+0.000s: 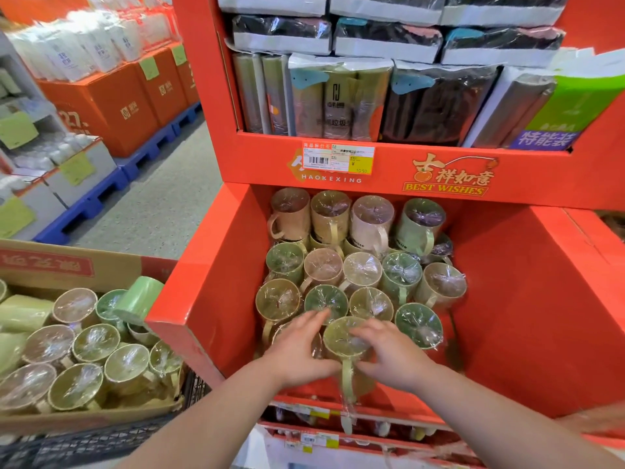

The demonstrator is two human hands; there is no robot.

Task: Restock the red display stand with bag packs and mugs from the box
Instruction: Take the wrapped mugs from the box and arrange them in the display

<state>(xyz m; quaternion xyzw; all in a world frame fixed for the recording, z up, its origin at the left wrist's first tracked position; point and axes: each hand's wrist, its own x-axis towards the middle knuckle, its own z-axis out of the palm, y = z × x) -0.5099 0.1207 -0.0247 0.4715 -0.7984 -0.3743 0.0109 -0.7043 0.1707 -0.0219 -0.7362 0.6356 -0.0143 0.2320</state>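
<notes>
Left hand [297,348] pressing flat, right hand [395,355] gripping, we seat a film-wrapped mug [345,336] at the red display stand's [527,299] front; slick and crowded, it could tip.

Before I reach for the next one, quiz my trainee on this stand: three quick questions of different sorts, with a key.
1. True or false: the box is empty.
2. The bag packs sit: A) on the shelf above the mugs; B) below them; C) in the box.
3. Which hand curls its fingers over the front mug's rim?

Key: 1 false, it holds wrapped mugs. 2 A. 3 the right hand.
</notes>
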